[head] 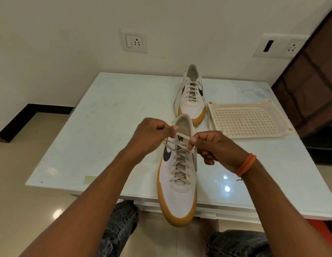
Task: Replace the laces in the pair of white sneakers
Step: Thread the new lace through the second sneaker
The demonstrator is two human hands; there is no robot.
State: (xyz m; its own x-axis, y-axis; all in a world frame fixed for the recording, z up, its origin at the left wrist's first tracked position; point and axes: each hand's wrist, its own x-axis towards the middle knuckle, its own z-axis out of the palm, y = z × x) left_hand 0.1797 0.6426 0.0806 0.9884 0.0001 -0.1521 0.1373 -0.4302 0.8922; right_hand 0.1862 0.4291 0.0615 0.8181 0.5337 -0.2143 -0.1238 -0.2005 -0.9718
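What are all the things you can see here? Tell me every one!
near sneaker: 1, white with a tan sole, laced, front edge of the table, toe over the edge
lace: 1, off-white, stretched between both hands above the near sneaker
far sneaker: 1, white with a tan sole, laced, back of the table
tray: 1, cream, perforated, right of the far sneaker
table: 1, pale glossy top, against the wall
wall sockets: 2, white, on the wall behind
wristband: 1, orange, right wrist
left hand: 1, pinches the lace
right hand: 1, pinches the lace
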